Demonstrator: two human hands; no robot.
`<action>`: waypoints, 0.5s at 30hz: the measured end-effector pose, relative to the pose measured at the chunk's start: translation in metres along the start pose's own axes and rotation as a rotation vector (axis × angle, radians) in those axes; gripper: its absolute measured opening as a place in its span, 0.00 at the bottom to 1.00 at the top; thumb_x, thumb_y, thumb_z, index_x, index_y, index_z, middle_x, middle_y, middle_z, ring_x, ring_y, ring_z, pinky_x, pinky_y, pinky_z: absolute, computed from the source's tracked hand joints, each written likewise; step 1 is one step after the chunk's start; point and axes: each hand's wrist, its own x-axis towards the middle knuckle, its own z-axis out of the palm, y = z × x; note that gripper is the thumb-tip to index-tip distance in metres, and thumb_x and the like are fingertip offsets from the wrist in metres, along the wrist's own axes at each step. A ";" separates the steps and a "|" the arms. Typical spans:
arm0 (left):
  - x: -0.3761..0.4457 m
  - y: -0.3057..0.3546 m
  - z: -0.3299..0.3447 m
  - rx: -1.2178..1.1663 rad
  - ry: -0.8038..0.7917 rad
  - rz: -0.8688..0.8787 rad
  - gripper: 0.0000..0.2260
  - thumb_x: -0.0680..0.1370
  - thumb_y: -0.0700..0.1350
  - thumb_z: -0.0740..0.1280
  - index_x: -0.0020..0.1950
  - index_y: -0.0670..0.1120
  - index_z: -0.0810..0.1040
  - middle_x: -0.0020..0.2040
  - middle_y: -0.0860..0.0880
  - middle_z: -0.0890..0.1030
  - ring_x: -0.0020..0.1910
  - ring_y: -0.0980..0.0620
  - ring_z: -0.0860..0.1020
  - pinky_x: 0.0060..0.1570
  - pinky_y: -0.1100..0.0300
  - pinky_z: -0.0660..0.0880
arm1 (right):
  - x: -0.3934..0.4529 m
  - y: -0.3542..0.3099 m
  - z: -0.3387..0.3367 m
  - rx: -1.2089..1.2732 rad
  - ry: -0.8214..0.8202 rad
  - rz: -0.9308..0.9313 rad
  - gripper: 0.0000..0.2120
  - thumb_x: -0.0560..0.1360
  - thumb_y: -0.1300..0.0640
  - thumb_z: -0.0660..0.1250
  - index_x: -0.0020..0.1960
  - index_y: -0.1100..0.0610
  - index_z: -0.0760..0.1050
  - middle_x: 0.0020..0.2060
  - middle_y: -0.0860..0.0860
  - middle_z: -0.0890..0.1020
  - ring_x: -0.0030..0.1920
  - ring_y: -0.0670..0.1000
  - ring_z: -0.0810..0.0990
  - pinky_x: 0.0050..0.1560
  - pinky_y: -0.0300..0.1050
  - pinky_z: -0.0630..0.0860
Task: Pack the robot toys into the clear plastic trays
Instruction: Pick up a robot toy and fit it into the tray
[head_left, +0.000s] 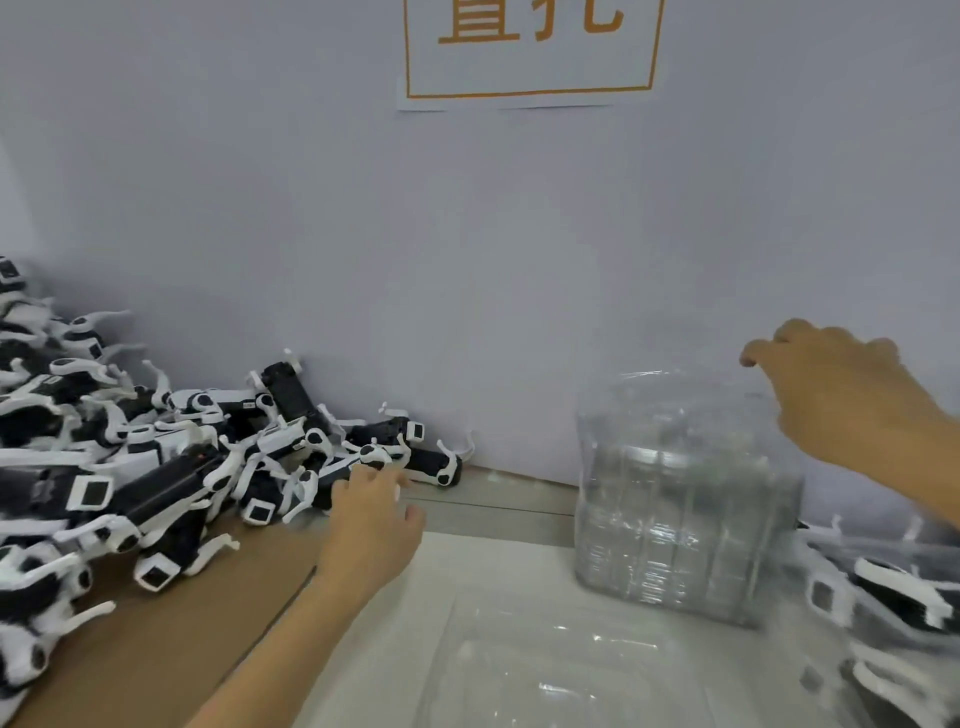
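A big heap of black-and-white robot toys (156, 467) lies on brown cardboard (171, 639) at the left. My left hand (371, 519) reaches toward the heap's right edge with fingers spread, touching or just short of a toy; it holds nothing. A tall stack of clear plastic trays (680, 499) stands at the right by the wall. My right hand (841, 395) hovers over the stack's top right corner, fingers loosely bent, gripping nothing. A single clear tray (561, 670) lies flat on the table in front of me.
More robot toys (893, 603), apparently in clear trays, lie at the far right edge, blurred. A pale wall with a paper sign (530, 47) in orange print closes off the back. A white table surface (395, 623) shows between cardboard and tray stack.
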 end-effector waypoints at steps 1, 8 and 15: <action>0.009 -0.006 0.002 0.090 0.008 0.015 0.17 0.78 0.45 0.65 0.67 0.47 0.72 0.62 0.45 0.72 0.60 0.44 0.70 0.62 0.53 0.68 | 0.000 -0.004 -0.005 -0.035 0.082 -0.037 0.26 0.76 0.63 0.60 0.71 0.45 0.64 0.62 0.50 0.70 0.57 0.53 0.74 0.56 0.49 0.71; 0.076 -0.047 0.003 0.365 -0.293 0.028 0.31 0.78 0.52 0.66 0.78 0.55 0.56 0.75 0.43 0.61 0.71 0.35 0.64 0.68 0.42 0.66 | 0.012 -0.011 -0.012 0.122 -0.103 -0.129 0.25 0.76 0.66 0.58 0.58 0.36 0.73 0.60 0.45 0.74 0.56 0.50 0.76 0.47 0.43 0.72; 0.095 -0.054 -0.001 0.188 -0.116 0.091 0.10 0.77 0.38 0.64 0.57 0.48 0.72 0.50 0.46 0.78 0.47 0.44 0.76 0.44 0.49 0.75 | 0.022 0.025 0.017 0.281 -0.247 -0.092 0.35 0.74 0.69 0.57 0.64 0.31 0.70 0.61 0.45 0.71 0.48 0.45 0.76 0.39 0.38 0.70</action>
